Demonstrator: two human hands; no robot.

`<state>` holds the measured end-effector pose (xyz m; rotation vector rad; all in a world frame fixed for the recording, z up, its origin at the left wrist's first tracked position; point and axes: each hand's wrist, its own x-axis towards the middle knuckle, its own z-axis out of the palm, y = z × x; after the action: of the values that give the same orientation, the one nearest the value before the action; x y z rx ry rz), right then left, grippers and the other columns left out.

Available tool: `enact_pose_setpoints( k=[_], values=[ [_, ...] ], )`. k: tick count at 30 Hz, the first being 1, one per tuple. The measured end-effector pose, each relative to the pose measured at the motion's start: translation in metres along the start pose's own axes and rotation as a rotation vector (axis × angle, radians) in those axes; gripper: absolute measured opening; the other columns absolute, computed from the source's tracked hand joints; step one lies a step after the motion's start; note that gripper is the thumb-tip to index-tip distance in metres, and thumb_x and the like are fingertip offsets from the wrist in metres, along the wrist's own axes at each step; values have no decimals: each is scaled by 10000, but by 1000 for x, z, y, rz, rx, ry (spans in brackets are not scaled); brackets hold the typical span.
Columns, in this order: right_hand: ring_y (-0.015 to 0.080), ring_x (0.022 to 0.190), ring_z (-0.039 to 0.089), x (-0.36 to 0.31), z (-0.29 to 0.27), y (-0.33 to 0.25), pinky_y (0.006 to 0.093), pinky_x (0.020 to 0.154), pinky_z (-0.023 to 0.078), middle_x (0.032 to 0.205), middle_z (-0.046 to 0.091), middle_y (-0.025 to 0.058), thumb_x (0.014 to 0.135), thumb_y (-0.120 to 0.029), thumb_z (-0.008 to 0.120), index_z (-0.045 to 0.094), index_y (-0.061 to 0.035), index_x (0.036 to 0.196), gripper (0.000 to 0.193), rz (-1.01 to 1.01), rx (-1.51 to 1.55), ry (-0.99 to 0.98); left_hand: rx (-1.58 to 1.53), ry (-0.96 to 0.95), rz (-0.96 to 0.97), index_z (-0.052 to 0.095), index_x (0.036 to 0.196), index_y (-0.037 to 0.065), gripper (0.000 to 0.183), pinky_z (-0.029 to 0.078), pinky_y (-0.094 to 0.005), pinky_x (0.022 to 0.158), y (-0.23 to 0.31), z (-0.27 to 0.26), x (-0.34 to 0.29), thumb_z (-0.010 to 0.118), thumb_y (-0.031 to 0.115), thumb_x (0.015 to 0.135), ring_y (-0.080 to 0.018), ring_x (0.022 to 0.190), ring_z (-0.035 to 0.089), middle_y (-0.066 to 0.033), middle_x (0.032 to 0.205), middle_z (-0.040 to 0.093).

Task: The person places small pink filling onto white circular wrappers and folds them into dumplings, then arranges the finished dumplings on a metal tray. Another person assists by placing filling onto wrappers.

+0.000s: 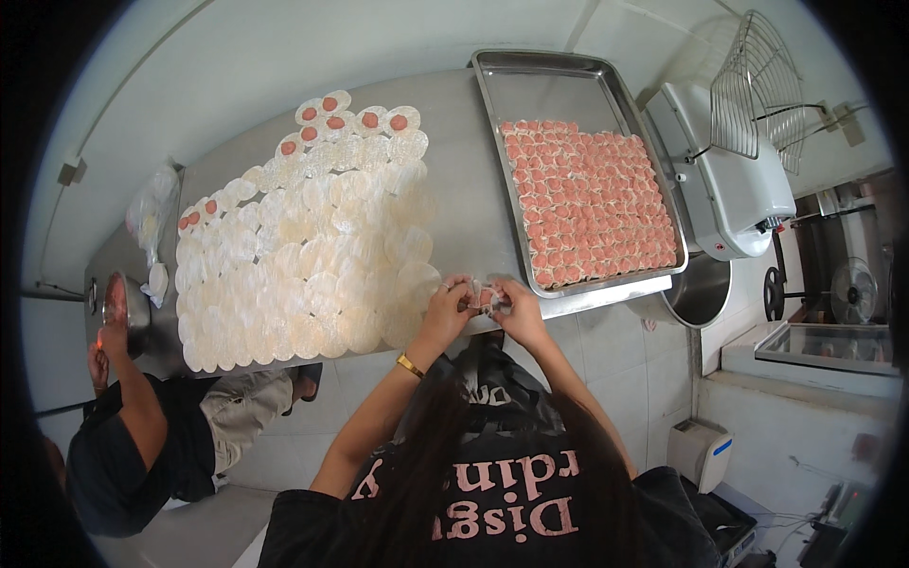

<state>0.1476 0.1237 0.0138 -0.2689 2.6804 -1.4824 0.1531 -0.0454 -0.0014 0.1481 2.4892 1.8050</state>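
Note:
My left hand (450, 309) and my right hand (517, 310) meet at the table's front edge. Between their fingertips they pinch one dumpling (487, 298), a pale wrapper gathered around pink meat filling. Spread over the table to the left are many round, floury dumpling wrappers (312, 275), overlapping in rows. A few of the far ones carry balls of pink filling (399, 122). Just right of my hands, a large metal tray (540, 80) holds tightly packed rows of open-topped dumplings (597, 208); its far part is bare metal.
At the left, a co-worker (151, 426) reaches into a metal bowl (128, 303) of pink filling. A plastic bag (151, 213) lies by the table's left edge. Right of the tray stand a white mixer (724, 180) with its wire guard (757, 85) and a steel bowl (703, 289).

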Motion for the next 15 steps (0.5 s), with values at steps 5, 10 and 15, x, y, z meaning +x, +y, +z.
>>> enact_pose_setpoints(
  k=[5, 10, 15],
  values=[
    [311, 784, 602, -4, -1, -3, 373, 678, 487, 898, 599, 141, 632, 66, 655, 608, -21, 1023, 403, 38, -33, 7, 89, -63, 66, 580, 829, 0, 214, 551, -314, 707, 0, -4, -1, 747, 13, 695, -230, 794, 668, -123, 949, 618],
    [346, 813, 600, 4, 1, 2, 399, 692, 486, 879, 602, 141, 638, 61, 651, 624, -11, 958, 329, -34, -131, 43, -1, -27, -136, 580, 890, 22, 240, 526, -322, 672, 4, 0, 1, 742, 47, 714, -246, 757, 669, -102, 855, 654],
    [367, 835, 591, -2, -2, 3, 419, 701, 477, 892, 600, 157, 662, 62, 631, 628, -19, 952, 301, -47, -124, 19, 141, -62, -58, 593, 958, 25, 297, 510, -322, 656, 4, -1, 0, 754, 84, 715, -233, 730, 670, -107, 817, 668]
  ],
)
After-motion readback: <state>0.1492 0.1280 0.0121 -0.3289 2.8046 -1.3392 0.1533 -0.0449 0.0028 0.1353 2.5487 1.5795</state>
